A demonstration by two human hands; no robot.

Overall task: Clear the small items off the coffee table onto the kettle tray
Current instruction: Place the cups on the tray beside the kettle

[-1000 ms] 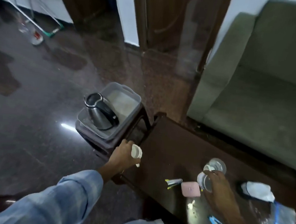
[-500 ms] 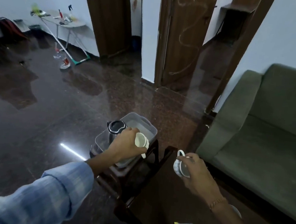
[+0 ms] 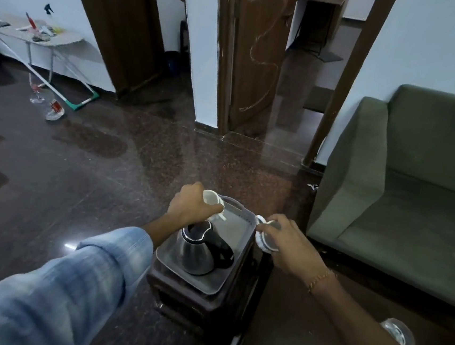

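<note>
Now, left hand (image 3: 194, 206): grips white cup (image 3: 212, 198) above tray (image 3: 240, 214), far end.
right hand (image 3: 287, 242): holds second cup (image 3: 265, 244) at tray's right rim.
kettle (image 3: 198, 250): fills tray's near half.
risk: cups may knock the kettle or land off the rim.
left on table (image 3: 302, 332): glass (image 3: 397, 333), small bits.

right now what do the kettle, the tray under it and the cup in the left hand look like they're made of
Kettle: brushed metal body by its dull grey sheen, with a glossy black handle and lid, probably plastic.
Tray: matte grey plastic by the look, with a moulded rim and handle cut-out.
Cup gripped by the left hand: smooth glossy white, likely ceramic, though plastic can't be ruled out.
</note>
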